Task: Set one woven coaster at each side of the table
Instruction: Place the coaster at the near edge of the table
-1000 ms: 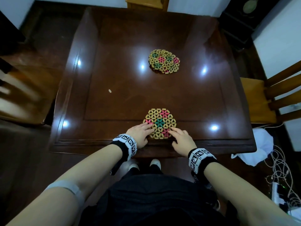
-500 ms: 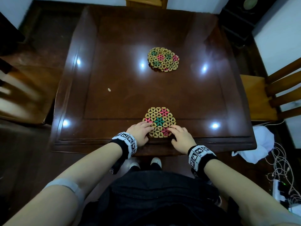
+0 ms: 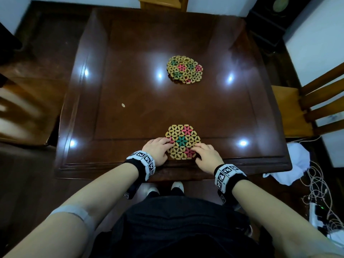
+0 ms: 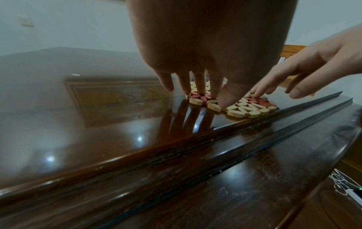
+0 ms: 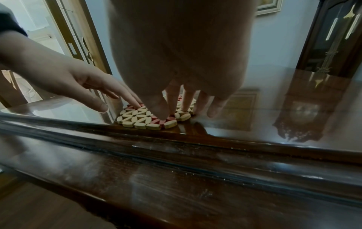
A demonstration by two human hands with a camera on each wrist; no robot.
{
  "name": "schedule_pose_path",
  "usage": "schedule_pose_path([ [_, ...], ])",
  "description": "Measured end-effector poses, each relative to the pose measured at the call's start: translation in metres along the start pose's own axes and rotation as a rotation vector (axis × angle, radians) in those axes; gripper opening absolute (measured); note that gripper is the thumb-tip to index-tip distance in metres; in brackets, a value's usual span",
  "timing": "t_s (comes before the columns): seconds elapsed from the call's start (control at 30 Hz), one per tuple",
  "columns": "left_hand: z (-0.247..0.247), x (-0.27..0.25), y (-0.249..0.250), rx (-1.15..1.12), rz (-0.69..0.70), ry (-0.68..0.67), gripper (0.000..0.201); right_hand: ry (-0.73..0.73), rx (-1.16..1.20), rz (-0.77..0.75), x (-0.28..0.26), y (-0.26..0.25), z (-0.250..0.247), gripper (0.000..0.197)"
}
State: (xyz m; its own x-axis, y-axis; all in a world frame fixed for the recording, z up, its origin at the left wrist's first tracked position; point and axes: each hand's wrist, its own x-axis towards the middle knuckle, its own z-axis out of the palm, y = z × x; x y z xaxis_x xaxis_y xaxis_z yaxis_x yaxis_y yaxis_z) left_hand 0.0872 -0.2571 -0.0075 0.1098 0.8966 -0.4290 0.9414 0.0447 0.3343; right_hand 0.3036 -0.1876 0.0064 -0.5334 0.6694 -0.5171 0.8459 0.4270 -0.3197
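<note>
A hexagonal woven coaster point(image 3: 183, 141) point(image 4: 245, 108) point(image 5: 137, 119), tan with pink and green flowers, lies flat at the near side of the dark wooden table point(image 3: 130, 53). My left hand point(image 3: 158, 149) point(image 4: 197, 91) touches its left edge with straight fingertips. My right hand point(image 3: 206, 155) point(image 5: 176, 102) presses its right near corner the same way. Neither hand grips it. A small overlapping pile of similar coasters point(image 3: 184, 71) sits at the table's middle, toward the far side.
A small pale bead point(image 3: 122, 105) lies loose on the table's left half. Wooden chairs stand at the right point(image 3: 316, 101), the left point(image 3: 22, 101) and the far side point(image 3: 162, 2). A white cloth point(image 3: 290, 164) and cables lie on the floor at the right.
Both hands stay on the near coaster, which keeps its place at the table's near edge. Only slight finger shifts show.
</note>
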Motion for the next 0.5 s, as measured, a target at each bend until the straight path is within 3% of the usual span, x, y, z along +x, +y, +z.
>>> schedule_pose_path([
  [0.27, 0.001, 0.002, -0.004, -0.05, 0.025, 0.015, 0.056, -0.001, 0.016, 0.005, 0.002, -0.001, -0.002, 0.047],
  [0.5, -0.018, 0.015, -0.015, -0.164, -0.036, 0.144, 0.051, 0.122, 0.108, 0.017, 0.015, 0.001, -0.024, 0.044],
])
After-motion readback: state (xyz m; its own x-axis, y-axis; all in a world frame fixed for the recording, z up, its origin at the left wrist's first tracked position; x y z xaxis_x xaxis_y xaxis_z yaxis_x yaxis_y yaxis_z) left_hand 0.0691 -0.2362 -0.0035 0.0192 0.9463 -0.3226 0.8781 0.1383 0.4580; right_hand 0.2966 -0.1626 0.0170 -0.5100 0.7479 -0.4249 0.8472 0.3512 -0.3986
